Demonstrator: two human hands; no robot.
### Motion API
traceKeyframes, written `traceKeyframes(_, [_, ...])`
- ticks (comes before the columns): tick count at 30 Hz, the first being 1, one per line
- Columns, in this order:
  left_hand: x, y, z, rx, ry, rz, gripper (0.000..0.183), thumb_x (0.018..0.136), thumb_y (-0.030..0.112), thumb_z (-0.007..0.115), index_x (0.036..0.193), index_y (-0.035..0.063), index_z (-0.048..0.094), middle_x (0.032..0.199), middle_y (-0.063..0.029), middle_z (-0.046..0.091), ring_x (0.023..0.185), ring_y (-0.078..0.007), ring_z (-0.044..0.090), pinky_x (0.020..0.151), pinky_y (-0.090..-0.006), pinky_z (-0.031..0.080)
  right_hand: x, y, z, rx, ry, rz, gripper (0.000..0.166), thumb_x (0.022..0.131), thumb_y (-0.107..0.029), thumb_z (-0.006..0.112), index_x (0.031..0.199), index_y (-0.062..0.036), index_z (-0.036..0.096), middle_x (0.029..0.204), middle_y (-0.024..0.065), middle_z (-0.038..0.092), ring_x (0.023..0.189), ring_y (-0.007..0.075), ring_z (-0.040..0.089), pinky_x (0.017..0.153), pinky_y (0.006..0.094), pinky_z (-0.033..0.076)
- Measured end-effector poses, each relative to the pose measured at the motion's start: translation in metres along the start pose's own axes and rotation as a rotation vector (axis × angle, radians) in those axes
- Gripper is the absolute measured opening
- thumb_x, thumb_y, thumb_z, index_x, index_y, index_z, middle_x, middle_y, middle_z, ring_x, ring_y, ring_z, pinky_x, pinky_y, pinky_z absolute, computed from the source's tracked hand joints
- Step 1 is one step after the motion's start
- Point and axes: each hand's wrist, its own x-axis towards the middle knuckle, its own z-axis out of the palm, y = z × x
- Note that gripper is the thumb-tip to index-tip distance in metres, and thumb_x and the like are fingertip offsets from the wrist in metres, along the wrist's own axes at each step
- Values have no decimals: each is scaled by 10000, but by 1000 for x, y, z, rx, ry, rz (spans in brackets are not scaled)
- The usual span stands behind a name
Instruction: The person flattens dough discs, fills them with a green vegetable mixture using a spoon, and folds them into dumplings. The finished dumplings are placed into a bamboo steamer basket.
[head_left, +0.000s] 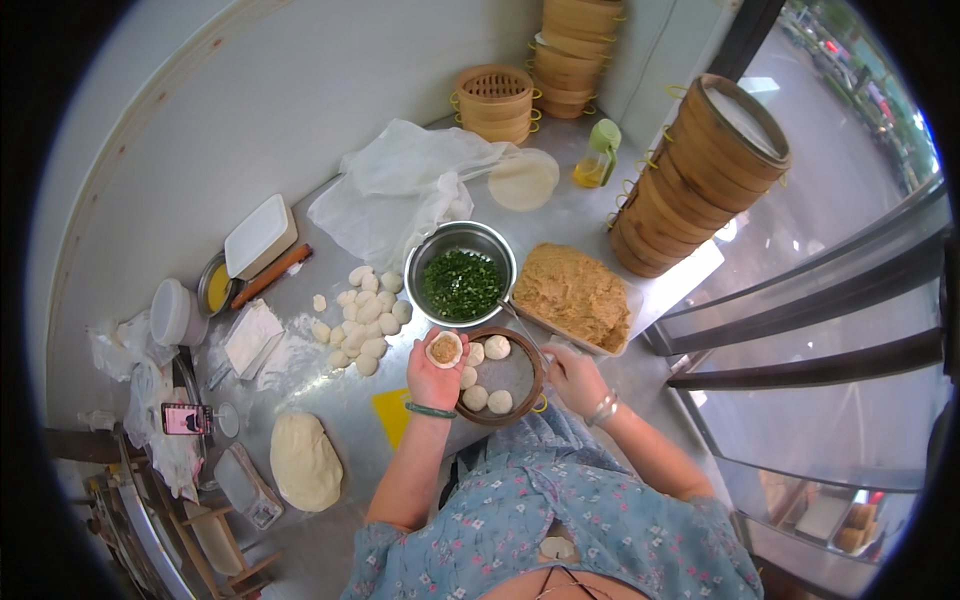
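Observation:
On the palm of my left hand (435, 379) lies a round dough wrapper (444, 349) topped with light brown filling. My right hand (576, 379) grips a thin metal utensil (531, 328) whose far end reaches the rim of a steel bowl (412, 259) of chopped greens (461, 285). Just below that bowl, between my hands, a round bamboo steamer (538, 375) holds several filled buns (475, 397). A rectangular tub of tan filling (571, 292) is beyond my right hand. Several small dough pieces (367, 315) are heaped to the left of the bowl.
A large dough lump (305, 461), yellow scraper (391, 417), kitchen scale (249, 486) and wooden rolling pin (271, 276) lie leftward. Tall bamboo steamers (690, 180) stand at the right, near an oil bottle (597, 154). Plastic sheeting (397, 180) lies behind the bowl. A phone (187, 419) is at far left.

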Motion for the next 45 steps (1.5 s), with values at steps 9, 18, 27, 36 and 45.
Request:
traceKeyframes(9, [-14, 13, -24, -82, 20, 40, 378, 969, 338, 382, 1141, 16, 481, 1150, -228, 540, 1083, -404, 520, 926, -496, 446, 110, 12, 62, -420, -213, -53, 176, 816, -55, 457, 859, 20, 610, 861, 250, 634, 866, 396, 614, 785, 454, 484])
traceKeyframes(18, [7, 13, -37, -81, 64, 39, 372, 973, 344, 380, 1109, 15, 487, 1124, -213, 553, 1066, -405, 532, 924, -496, 450, 128, 15, 78, -42, -311, 148, 311, 844, -67, 476, 1115, 13, 605, 755, 123, 645, 627, 208, 601, 584, 323, 483])
traceKeyframes(27, [76, 8, -10, 7, 99, 16, 335, 978, 340, 368, 1027, 35, 499, 1014, -156, 572, 985, -362, 560, 873, -476, 466, 96, -4, 46, 202, -237, 268, 302, 855, -65, 457, 1103, 25, 604, 684, 80, 645, 605, 141, 604, 579, 297, 492])
traceKeyframes(36, [110, -20, 22, -49, 150, -35, 245, 947, 294, 492, 994, 54, 489, 956, -103, 519, 866, -286, 553, 787, -466, 520, 54, -1, 62, -405, 2, -293, 344, 801, -46, 515, 1135, -63, 596, 847, 145, 643, 669, 316, 626, 603, 402, 509])
traceKeyframes(45, [90, 10, 20, -23, 121, 76, 318, 980, 328, 397, 1047, 26, 470, 999, -134, 517, 960, -296, 526, 889, -521, 486, 66, -6, 66, -297, 41, -308, 313, 803, -69, 509, 1106, -30, 577, 935, 178, 623, 828, 338, 621, 708, 429, 507])
